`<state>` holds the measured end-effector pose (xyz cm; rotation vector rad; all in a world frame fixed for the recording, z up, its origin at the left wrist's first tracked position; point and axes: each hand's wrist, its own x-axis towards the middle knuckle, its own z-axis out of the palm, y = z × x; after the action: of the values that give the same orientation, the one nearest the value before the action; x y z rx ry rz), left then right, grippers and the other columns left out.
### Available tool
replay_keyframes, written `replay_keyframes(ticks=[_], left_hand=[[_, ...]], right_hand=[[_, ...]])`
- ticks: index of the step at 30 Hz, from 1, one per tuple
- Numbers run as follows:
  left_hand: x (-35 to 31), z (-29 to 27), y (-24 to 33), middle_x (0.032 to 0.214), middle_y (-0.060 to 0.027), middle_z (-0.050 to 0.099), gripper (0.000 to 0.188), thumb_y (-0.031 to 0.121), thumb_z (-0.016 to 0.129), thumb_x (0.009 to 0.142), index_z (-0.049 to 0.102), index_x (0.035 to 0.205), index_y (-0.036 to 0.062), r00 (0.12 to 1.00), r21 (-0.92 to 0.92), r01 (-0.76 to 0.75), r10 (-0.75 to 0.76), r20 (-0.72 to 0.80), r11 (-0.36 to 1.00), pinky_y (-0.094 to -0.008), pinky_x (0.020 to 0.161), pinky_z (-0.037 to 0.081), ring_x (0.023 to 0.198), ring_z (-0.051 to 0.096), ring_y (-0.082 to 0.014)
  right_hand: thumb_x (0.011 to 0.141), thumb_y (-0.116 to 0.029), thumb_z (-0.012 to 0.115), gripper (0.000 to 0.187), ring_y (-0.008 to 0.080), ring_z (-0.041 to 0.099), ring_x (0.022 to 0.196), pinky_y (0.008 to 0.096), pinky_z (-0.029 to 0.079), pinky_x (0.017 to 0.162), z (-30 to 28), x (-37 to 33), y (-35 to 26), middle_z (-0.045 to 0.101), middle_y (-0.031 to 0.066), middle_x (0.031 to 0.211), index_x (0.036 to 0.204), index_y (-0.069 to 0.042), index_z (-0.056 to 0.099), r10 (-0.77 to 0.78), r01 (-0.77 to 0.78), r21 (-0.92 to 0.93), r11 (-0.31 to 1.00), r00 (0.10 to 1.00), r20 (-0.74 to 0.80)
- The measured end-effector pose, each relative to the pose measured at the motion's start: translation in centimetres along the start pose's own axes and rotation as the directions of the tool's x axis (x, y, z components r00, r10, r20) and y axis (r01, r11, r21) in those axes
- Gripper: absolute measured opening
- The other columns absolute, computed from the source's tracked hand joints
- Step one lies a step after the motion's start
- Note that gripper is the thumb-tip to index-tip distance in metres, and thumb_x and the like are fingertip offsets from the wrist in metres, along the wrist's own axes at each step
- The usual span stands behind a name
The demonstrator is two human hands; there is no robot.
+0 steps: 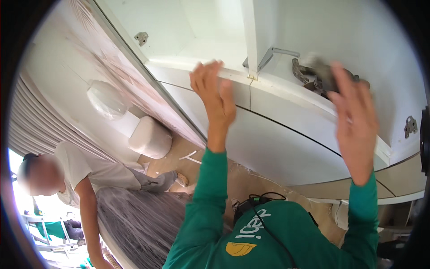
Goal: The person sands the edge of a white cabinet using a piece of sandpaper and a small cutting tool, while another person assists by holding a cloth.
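My left hand is raised at the front edge of a white cabinet, fingers stretched up and thumb apart, with nothing in it. Whether it touches the edge I cannot tell. My right hand reaches over the right compartment and is smeared by motion. By its thumb and index fingertips is a blurred grey thing with a pale end; whether the hand grips it is unclear. Dark metal tools lie beside it on the compartment floor, partly hidden. A metal lid stay is fixed by the divider.
At the left a person in a light shirt leans over a plastic-wrapped grey piece. A white rounded stool and a plastic-covered lamp stand behind. Metal hinge plates sit on the cabinet walls. A ladder shows lower left.
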<state>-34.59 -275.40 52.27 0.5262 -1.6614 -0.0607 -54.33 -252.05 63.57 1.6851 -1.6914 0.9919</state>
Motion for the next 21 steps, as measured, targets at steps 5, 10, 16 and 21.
replay_keyframes(ticks=[5,10,16,21], left_hand=[[-3.7,1.3,11.9,0.169,-0.0305,0.030,0.087,0.062,0.049,0.111,0.036,0.164,-0.0058,0.919,0.256,0.167,-0.244,0.308,0.952,-0.0616,0.128,0.019,0.160,0.020,-0.0515],[-5.0,3.7,17.9,0.171,-0.0359,0.023,0.099,0.063,0.059,0.105,0.029,0.166,-0.0099,0.890,0.280,0.214,-0.305,0.339,0.936,-0.0696,0.127,0.010,0.159,0.016,-0.0586],[-6.1,3.0,24.8,0.176,-0.0330,0.023,0.099,0.069,0.047,0.108,0.027,0.169,-0.0052,0.807,0.168,0.192,-0.253,0.533,0.967,-0.0667,0.130,0.010,0.164,0.013,-0.0547],[-2.0,2.5,19.8,0.170,-0.0225,0.043,0.076,0.058,0.029,0.117,0.040,0.167,0.0007,0.859,0.504,0.028,-0.279,0.430,0.863,-0.0588,0.132,0.014,0.164,0.021,-0.0485]], right_hand=[[0.119,-0.029,0.044,0.053,0.0082,0.052,0.073,0.0226,0.044,0.065,-7.0,-5.4,4.0,0.055,0.0024,0.096,0.163,0.000,0.048,0.594,-0.498,0.529,0.687,0.805,-0.013],[0.118,-0.037,0.046,0.064,0.0069,0.050,0.069,0.0216,0.045,0.062,-7.9,-8.7,4.9,0.051,0.0016,0.097,0.165,0.007,0.038,0.685,-0.527,0.731,0.434,0.720,0.112],[0.115,-0.044,0.050,0.072,0.0108,0.054,0.067,0.0247,0.048,0.063,-9.0,-11.9,6.0,0.058,0.0053,0.096,0.156,0.014,0.044,0.438,-0.571,0.821,0.028,0.745,0.503],[0.114,-0.034,0.056,0.061,0.0123,0.059,0.070,0.0268,0.051,0.067,-9.3,-14.2,9.2,0.062,0.0078,0.096,0.157,0.009,0.046,-0.009,-0.641,0.764,-0.080,0.766,0.642]])
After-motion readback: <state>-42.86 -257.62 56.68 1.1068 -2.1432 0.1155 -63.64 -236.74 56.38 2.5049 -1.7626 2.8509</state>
